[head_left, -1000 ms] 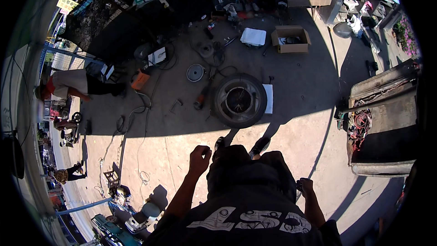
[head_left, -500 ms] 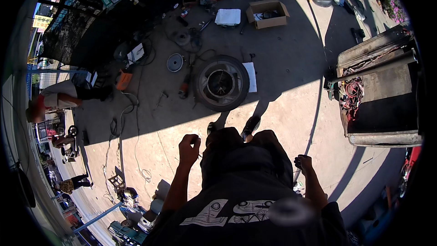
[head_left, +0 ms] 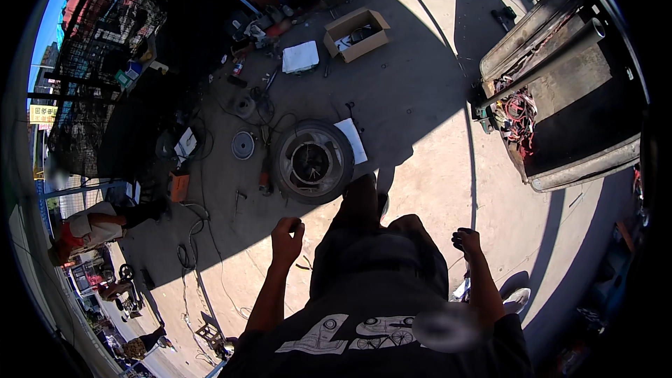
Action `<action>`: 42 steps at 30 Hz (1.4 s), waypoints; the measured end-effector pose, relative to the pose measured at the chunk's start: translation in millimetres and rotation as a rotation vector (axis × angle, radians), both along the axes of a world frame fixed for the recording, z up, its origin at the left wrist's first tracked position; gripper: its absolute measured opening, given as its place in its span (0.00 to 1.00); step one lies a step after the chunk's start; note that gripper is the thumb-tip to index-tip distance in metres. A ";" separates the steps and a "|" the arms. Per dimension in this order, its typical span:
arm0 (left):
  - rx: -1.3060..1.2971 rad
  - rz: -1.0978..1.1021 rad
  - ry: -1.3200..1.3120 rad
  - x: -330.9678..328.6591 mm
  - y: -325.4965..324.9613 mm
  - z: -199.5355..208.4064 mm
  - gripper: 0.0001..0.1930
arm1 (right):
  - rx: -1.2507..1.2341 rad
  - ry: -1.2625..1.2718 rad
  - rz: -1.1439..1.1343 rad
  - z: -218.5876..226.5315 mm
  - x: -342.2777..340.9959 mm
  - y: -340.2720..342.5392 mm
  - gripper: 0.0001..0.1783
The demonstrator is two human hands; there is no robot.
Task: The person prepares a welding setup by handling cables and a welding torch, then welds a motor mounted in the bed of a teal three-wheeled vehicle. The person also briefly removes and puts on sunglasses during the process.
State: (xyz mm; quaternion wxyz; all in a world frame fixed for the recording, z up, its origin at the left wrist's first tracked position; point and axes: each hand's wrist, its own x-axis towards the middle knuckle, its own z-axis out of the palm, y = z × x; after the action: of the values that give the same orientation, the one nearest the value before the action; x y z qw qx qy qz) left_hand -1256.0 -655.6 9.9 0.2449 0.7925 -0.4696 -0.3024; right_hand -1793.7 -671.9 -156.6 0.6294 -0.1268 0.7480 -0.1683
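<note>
My left hand hangs in sunlight beside my left thigh, its fingers curled loosely together, with nothing visible in them. On the other side, my right hand is half closed near my right leg; its fingers are dark and no held object shows. Ahead of my feet a tyre on a metal wheel rim lies flat on the concrete. A white sheet pokes out beside its right edge. To its left are a round metal disc and a dark tool with an orange-red part. Neither hand touches any of these.
An open cardboard box and a white stack sit farther ahead. At right stands a large metal bin with tangled wires. Cables trail across the floor at left, near an orange box. Another person is at far left.
The view has turned, and the wheel now lies closer to my legs and farther left. One leg has stepped forward. Both hands stay at my sides with fingers curled.
</note>
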 end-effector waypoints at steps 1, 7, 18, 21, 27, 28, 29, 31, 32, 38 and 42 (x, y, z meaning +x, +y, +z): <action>-0.004 -0.019 -0.008 -0.2 -12.5 0.5 0.07 | -0.016 -0.008 -0.008 5.2 2.4 -11.0 0.19; 0.049 -0.064 -0.004 -2.9 -88.7 -12.8 0.09 | -0.082 -0.034 -0.004 16.4 12.6 -101.5 0.20; 0.008 -0.027 0.111 -15.5 -305.2 -20.9 0.10 | -0.113 -0.047 -0.039 12.2 36.9 -353.0 0.17; 0.014 0.004 0.100 -12.1 -357.5 -18.3 0.10 | -0.187 0.004 -0.174 -24.0 33.1 -427.0 0.12; 0.019 0.100 0.099 -14.1 -437.3 -10.7 0.09 | -0.220 0.549 0.080 -92.9 20.0 -541.5 0.09; 0.033 0.125 0.105 -16.8 -448.3 -11.9 0.09 | -0.228 0.619 0.109 -98.4 15.3 -559.3 0.10; 0.050 0.154 0.091 -23.4 -460.7 -11.1 0.08 | -0.203 0.578 0.133 -104.6 9.6 -578.3 0.12; 0.084 0.174 0.065 -33.2 -491.6 -15.6 0.08 | -0.193 0.326 -0.033 -91.4 5.9 -616.8 0.10; 0.098 0.178 0.053 -40.1 -511.0 -17.3 0.08 | -0.189 0.202 -0.120 -74.8 5.1 -640.6 0.09; 0.080 0.091 0.158 -98.9 -675.1 -14.1 0.09 | -0.137 0.139 -0.069 -105.1 -55.9 -739.0 0.11; -0.001 -0.137 0.085 -149.7 -820.4 13.2 0.08 | -0.219 0.135 -0.140 -30.4 -78.4 -839.4 0.11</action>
State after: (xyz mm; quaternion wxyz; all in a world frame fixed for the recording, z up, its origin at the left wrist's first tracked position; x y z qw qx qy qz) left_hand -1405.7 -1476.0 23.1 0.2437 0.7448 -0.5122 -0.3514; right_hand -1872.0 -1511.3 -187.0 0.5469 -0.1534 0.7727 -0.2833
